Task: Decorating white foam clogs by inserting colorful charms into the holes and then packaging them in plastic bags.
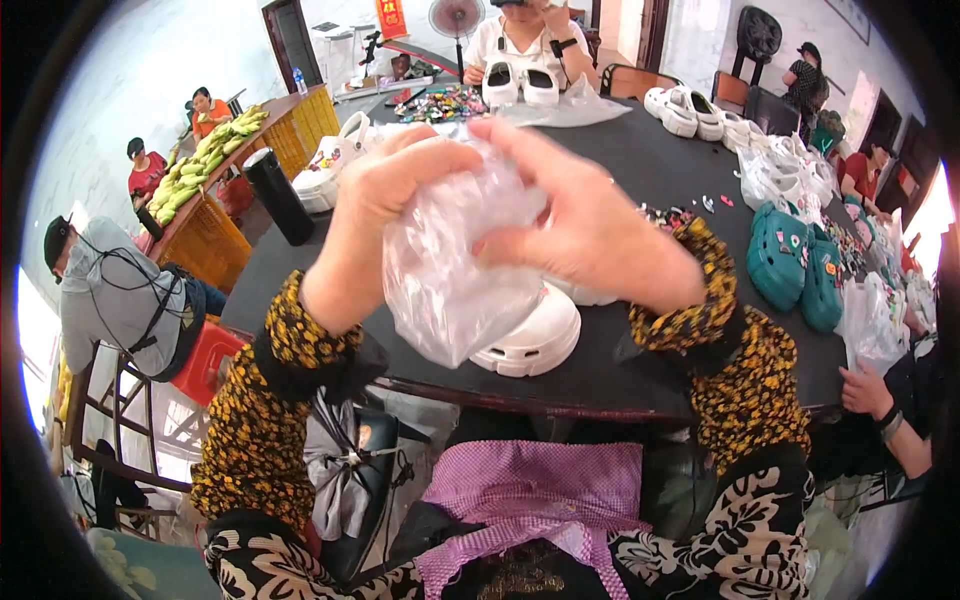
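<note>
Above the near side of the table, a crumpled clear plastic bag (435, 280) is bunched up between my two hands. My left hand (375, 195) is closed round its upper left, with the fingers curled over the top. From the other side my right hand (590, 225) grips the bag between thumb and fingers. A white clog (535, 342) stands on the table just below and behind the bag, which partly hides it. Part of a second white shoe shows behind that clog. What the bag contains, if anything, cannot be made out.
The black table (650, 350) bears a black bottle (277, 195), a decorated white clog (318, 180), colourful small charms (440, 103), green clogs (780, 255) and several white clogs (680, 110). A person sits across the table; another's hand (868, 390) touches a plastic bag at right.
</note>
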`<control>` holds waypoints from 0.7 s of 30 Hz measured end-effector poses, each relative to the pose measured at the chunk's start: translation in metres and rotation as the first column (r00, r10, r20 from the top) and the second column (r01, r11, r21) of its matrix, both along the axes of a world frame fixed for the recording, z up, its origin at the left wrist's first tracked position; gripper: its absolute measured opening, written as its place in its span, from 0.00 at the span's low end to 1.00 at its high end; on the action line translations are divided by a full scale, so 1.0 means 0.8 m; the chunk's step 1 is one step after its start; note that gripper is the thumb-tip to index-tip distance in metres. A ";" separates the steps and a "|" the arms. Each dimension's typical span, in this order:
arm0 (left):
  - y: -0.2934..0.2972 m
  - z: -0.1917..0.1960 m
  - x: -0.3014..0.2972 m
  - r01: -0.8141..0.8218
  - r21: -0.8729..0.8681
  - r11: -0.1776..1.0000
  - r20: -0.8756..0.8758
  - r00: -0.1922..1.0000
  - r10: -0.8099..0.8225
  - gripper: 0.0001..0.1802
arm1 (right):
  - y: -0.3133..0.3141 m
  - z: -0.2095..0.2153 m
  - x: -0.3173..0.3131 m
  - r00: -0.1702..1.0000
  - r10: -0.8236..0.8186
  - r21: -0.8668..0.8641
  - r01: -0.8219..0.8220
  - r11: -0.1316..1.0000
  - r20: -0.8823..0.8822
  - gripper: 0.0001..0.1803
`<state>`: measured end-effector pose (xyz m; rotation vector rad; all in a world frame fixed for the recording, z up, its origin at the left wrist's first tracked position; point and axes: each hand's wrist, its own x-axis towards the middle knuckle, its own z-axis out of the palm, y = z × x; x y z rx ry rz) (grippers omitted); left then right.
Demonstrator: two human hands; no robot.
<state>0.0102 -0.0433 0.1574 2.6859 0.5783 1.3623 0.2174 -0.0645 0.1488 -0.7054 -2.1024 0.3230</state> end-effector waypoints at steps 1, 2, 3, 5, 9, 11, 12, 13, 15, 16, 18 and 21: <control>-0.008 0.002 0.002 0.084 -0.074 0.994 0.124 0.990 -0.075 0.18 | 0.004 -0.005 -0.015 0.999 0.029 -0.013 -0.029 0.999 -0.041 0.38; -0.010 0.001 -0.002 0.128 -0.156 0.979 0.161 0.982 -0.102 0.20 | 0.000 -0.003 -0.022 0.998 0.027 -0.080 -0.031 0.996 -0.055 0.35; -0.012 -0.007 0.004 0.281 -0.331 0.901 0.333 0.928 -0.167 0.23 | -0.005 -0.001 -0.026 0.996 0.032 -0.148 -0.044 0.988 -0.082 0.33; -0.020 -0.007 0.005 0.233 -0.248 0.940 0.331 0.932 -0.144 0.26 | -0.001 -0.004 -0.028 0.987 0.039 -0.205 -0.071 0.976 -0.156 0.27; -0.017 -0.003 -0.007 -0.024 -0.013 1.000 0.169 0.985 0.026 0.29 | 0.002 -0.001 -0.012 0.924 0.010 -0.327 -0.145 0.934 -0.381 0.14; -0.015 -0.011 -0.022 -0.031 -0.124 0.992 0.122 0.991 0.046 0.33 | 0.002 0.003 -0.005 0.918 -0.026 -0.333 -0.117 0.936 -0.395 0.13; -0.017 -0.016 -0.026 0.039 -0.175 0.984 0.141 0.990 -0.014 0.37 | 0.001 0.005 -0.003 0.890 -0.034 -0.352 -0.144 0.925 -0.455 0.13; -0.019 -0.021 -0.029 0.109 -0.225 0.968 0.162 0.984 -0.073 0.41 | 0.001 0.006 -0.002 0.857 -0.046 -0.371 -0.173 0.912 -0.513 0.13; -0.020 -0.036 -0.027 0.111 -0.225 0.968 0.073 0.993 -0.097 0.45 | 0.008 -0.006 -0.005 0.857 -0.040 -0.342 -0.161 0.926 -0.513 0.11; -0.023 -0.048 -0.024 0.084 -0.284 0.955 0.052 0.996 -0.072 0.45 | 0.011 -0.014 -0.013 0.853 -0.019 -0.314 -0.171 0.934 -0.521 0.11; -0.030 -0.053 -0.010 0.051 -0.373 0.926 0.079 0.997 -0.023 0.42 | 0.013 -0.026 -0.029 0.841 0.015 -0.285 -0.199 0.938 -0.541 0.10; -0.022 -0.060 -0.003 0.074 -0.407 0.910 0.253 0.967 0.034 0.37 | 0.011 -0.036 -0.037 0.841 0.085 -0.276 -0.269 0.923 -0.534 0.18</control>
